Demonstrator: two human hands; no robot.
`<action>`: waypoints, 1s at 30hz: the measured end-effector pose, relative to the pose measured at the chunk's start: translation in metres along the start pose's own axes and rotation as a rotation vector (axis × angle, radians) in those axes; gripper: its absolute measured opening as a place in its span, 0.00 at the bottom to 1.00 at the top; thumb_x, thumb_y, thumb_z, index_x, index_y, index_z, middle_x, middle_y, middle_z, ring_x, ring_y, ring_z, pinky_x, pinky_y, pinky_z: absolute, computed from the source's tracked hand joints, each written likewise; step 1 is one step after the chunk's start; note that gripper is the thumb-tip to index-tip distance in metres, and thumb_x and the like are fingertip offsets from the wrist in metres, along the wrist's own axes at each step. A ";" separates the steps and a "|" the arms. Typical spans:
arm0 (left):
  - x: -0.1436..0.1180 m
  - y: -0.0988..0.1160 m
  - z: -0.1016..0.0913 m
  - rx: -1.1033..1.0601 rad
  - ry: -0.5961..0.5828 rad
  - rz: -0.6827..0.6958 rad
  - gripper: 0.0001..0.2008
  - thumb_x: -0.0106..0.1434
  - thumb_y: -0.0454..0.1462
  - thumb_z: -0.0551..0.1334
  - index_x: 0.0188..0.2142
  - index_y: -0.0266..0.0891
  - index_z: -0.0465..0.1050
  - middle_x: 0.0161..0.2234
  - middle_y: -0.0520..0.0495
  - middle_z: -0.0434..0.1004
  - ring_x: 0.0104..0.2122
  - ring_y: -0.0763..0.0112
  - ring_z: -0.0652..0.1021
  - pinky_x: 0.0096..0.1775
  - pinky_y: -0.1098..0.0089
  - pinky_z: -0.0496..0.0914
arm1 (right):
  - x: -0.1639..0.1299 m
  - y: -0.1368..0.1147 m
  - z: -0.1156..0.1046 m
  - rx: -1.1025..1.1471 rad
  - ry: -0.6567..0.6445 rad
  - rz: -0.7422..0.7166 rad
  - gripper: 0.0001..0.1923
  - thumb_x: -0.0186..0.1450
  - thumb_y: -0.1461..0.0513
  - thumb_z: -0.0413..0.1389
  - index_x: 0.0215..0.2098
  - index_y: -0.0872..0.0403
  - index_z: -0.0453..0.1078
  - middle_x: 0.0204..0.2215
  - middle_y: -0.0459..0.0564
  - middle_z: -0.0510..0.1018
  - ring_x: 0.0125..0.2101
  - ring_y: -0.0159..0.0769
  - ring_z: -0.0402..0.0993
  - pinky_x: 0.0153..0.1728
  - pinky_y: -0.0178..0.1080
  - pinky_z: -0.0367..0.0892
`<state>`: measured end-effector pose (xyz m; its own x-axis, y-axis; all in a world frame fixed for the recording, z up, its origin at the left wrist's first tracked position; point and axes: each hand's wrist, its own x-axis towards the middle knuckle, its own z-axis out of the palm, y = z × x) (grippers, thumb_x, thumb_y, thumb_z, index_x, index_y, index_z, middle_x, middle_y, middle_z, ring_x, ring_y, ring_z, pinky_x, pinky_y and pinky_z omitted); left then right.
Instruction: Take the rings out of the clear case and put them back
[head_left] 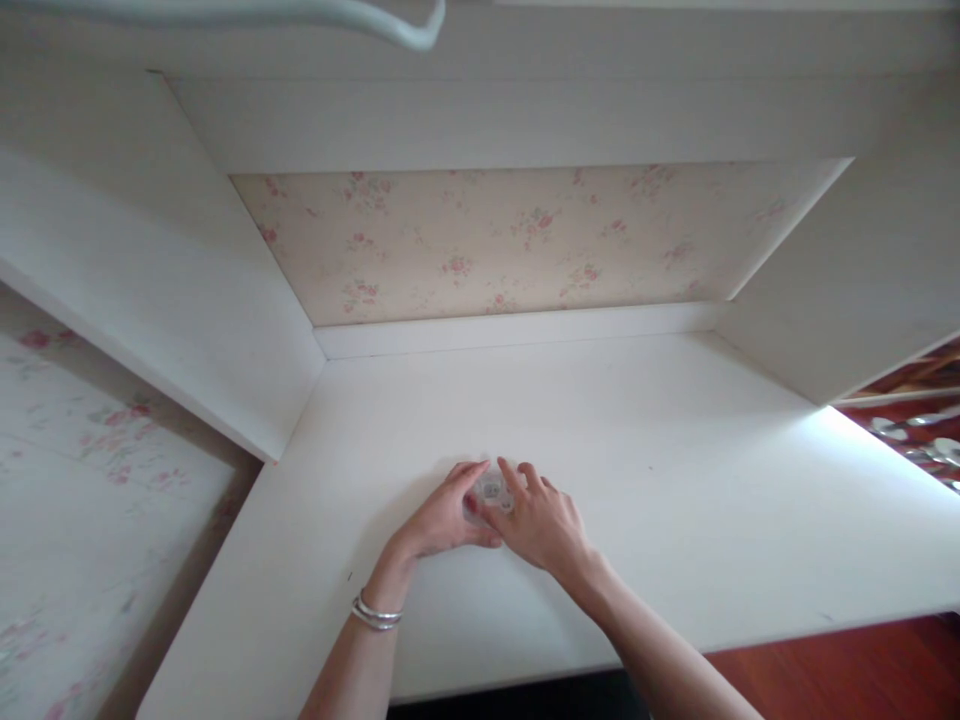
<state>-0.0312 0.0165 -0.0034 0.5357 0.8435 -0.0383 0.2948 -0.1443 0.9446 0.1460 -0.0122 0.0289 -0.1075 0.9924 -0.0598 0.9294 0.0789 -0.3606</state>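
Observation:
A small clear plastic container [491, 490] is on or just above the white desktop, near the front middle. Something round and pale shows in it, with a reddish patch at its left side; its exact kind is too small to make out. My left hand [448, 512] curves around its left side, thumb toward me. From the right, my right hand [541, 518] grips it, with the thumb across its near side and the fingers over its far right edge. The fingers cover much of the container. A silver bangle [376, 612] circles my left wrist.
The white desktop [600, 420] has side panels at left [195, 280] and right [847, 270]. Behind it is flowered wallpaper [525, 240]. A pale curved bar [360, 18] crosses the top left. Shiny metal items [930, 440] show at far right, red-brown floor [847, 670] below.

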 end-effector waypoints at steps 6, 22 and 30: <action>-0.002 -0.001 -0.008 -0.096 0.017 0.027 0.44 0.45 0.44 0.71 0.60 0.46 0.55 0.56 0.41 0.52 0.38 0.72 0.69 0.43 0.66 0.68 | 0.008 -0.008 0.006 -0.037 -0.021 -0.026 0.33 0.62 0.46 0.48 0.62 0.49 0.52 0.47 0.60 0.69 0.38 0.48 0.72 0.35 0.44 0.64; 0.011 -0.002 -0.010 -0.151 0.274 -0.166 0.21 0.61 0.49 0.57 0.47 0.37 0.69 0.32 0.49 0.71 0.27 0.76 0.68 0.29 0.74 0.63 | 0.080 0.239 -0.085 -0.197 0.220 0.472 0.37 0.57 0.43 0.48 0.59 0.51 0.58 0.56 0.61 0.58 0.39 0.49 0.72 0.36 0.47 0.65; 0.011 -0.004 -0.008 -0.115 0.333 -0.157 0.19 0.61 0.48 0.56 0.44 0.36 0.71 0.27 0.50 0.70 0.26 0.74 0.70 0.29 0.74 0.64 | 0.097 0.287 -0.089 -0.132 0.225 0.574 0.38 0.57 0.43 0.49 0.59 0.57 0.58 0.56 0.69 0.56 0.46 0.52 0.68 0.37 0.45 0.61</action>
<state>-0.0325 0.0300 -0.0049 0.1995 0.9753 -0.0953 0.2524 0.0429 0.9667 0.4336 0.1146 0.0023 0.4849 0.8745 -0.0075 0.8541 -0.4754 -0.2108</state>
